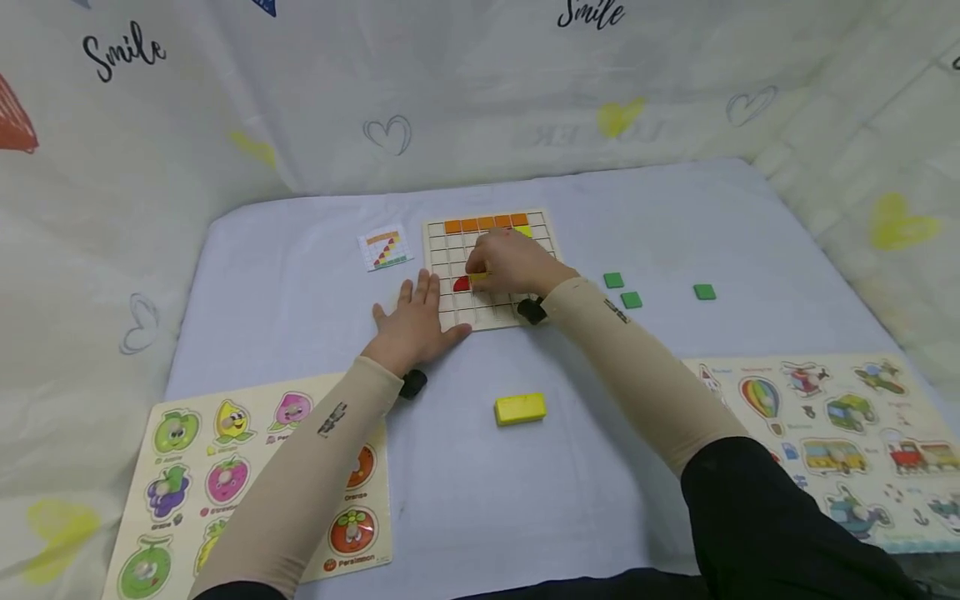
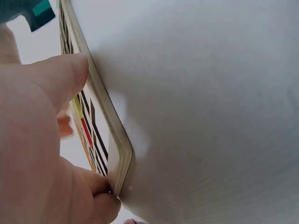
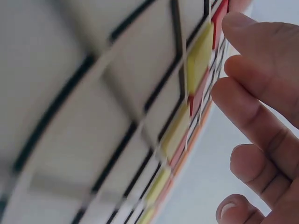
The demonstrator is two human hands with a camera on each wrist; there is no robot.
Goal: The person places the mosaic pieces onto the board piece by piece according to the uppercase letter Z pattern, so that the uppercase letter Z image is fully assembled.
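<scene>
A cream grid board [image 1: 491,317] has a row of orange tiles [image 1: 486,222] along its far side. My left hand [image 1: 411,329] lies with straight fingers at the board's near-left edge; the left wrist view shows its thumb [image 2: 65,74] touching the rim. Over the board, my right hand [image 1: 517,260] has its fingertips beside a red rounded piece [image 1: 461,284] and a yellow tile [image 1: 478,276]. In the right wrist view its fingers bend loosely near the red piece [image 3: 219,23], with no tile visible between them. The hand hides part of the grid.
A small pattern card [image 1: 385,247] lies left of the board. Several green tiles [image 1: 631,300] are to the right. Nearer stands a yellow block [image 1: 520,409]. A fruit puzzle board [image 1: 386,500] lies under my left forearm, and a vehicle puzzle board [image 1: 918,379] lies at the right.
</scene>
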